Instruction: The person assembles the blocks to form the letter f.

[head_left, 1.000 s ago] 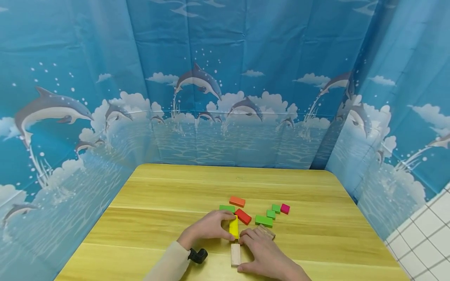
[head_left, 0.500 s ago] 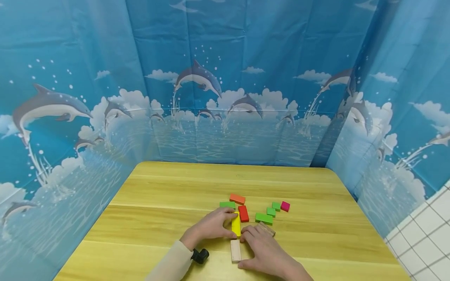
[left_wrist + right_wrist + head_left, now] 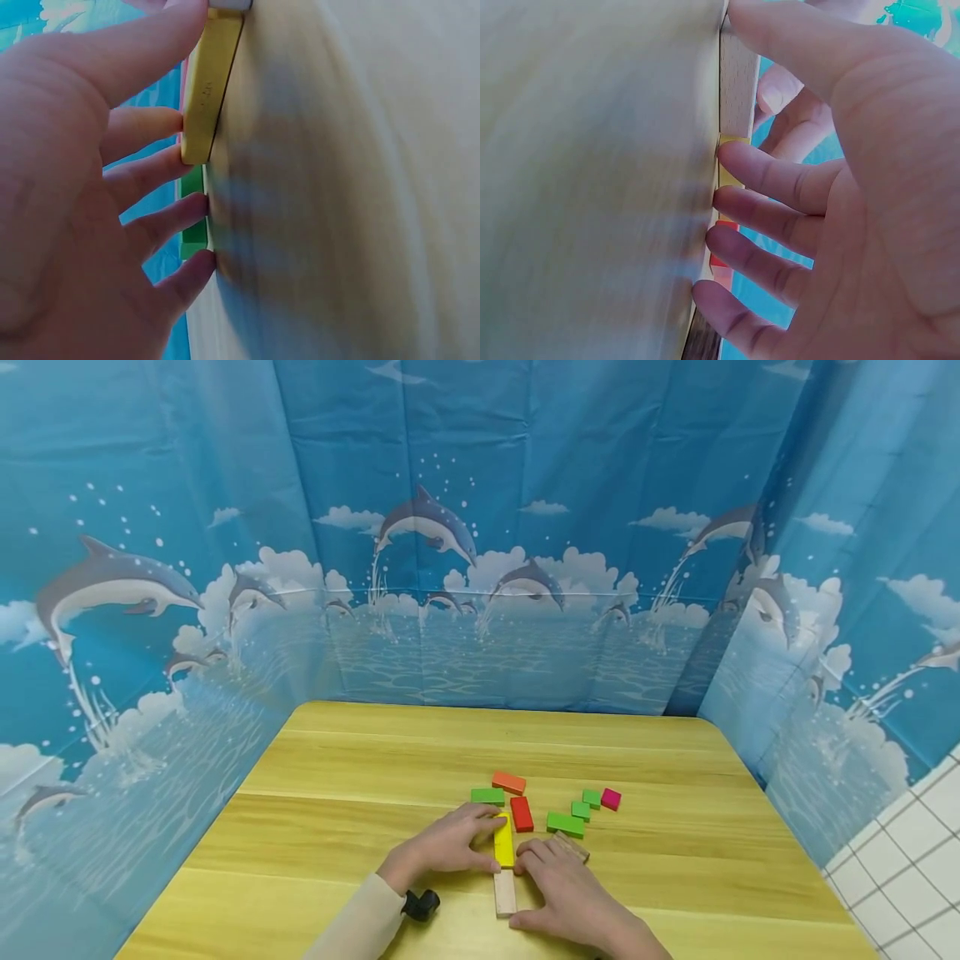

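Note:
My left hand (image 3: 448, 843) pinches a yellow block (image 3: 504, 842) lying lengthwise, its thumb by the near end and index finger at the far end. A plain wooden block (image 3: 505, 895) lies end to end with it, closer to me. My right hand (image 3: 562, 889) spreads its fingers along the right side; its thumb touches the wooden block near the front corner, and its index fingertip sits beside the yellow block. In the right wrist view, the wooden block (image 3: 737, 75) and part of the yellow block (image 3: 732, 174) show past these fingers. Just beyond lies a red block (image 3: 522, 814).
A green block (image 3: 487, 796) and an orange block (image 3: 508, 783) lie farther back. To the right are a longer green block (image 3: 565, 825), two small green blocks (image 3: 581, 811), a magenta block (image 3: 611, 798) and another wooden block (image 3: 577, 847), partly behind my right hand. A dolphin-print curtain (image 3: 480, 527) surrounds the table.
The plain wooden block has closed up against the yellow block's near end. The red block has turned from slanted to nearly lengthwise. My left hand still pinches the yellow block.

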### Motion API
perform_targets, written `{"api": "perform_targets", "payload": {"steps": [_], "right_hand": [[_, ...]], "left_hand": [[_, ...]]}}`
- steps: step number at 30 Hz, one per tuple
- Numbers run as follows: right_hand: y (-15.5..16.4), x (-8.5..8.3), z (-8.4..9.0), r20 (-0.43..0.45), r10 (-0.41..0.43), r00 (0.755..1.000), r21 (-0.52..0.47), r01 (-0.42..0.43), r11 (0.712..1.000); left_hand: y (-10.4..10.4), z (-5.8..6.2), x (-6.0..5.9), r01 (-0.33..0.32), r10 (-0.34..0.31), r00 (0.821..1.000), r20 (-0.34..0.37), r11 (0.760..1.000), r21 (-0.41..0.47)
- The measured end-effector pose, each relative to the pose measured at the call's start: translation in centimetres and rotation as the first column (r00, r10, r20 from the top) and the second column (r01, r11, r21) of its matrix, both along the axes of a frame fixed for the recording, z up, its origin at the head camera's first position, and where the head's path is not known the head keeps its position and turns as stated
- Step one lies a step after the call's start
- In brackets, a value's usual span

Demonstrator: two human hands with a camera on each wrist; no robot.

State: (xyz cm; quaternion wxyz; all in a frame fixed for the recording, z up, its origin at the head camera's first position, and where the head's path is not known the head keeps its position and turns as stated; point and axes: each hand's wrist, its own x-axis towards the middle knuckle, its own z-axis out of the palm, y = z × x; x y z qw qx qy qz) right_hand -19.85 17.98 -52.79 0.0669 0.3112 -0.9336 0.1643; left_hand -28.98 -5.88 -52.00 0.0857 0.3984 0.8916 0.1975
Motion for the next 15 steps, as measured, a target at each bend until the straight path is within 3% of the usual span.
{"api": "perform_targets", "payload": {"steps": [15], "right_hand": [[0.06,0.06,0.12,0.050,-0.023,0.998,0.016,0.022,1.000]], "left_hand": [[0.32,-0.29,0.58,0.002,0.000,1.000,-0.027,0.998,0.059]]}}
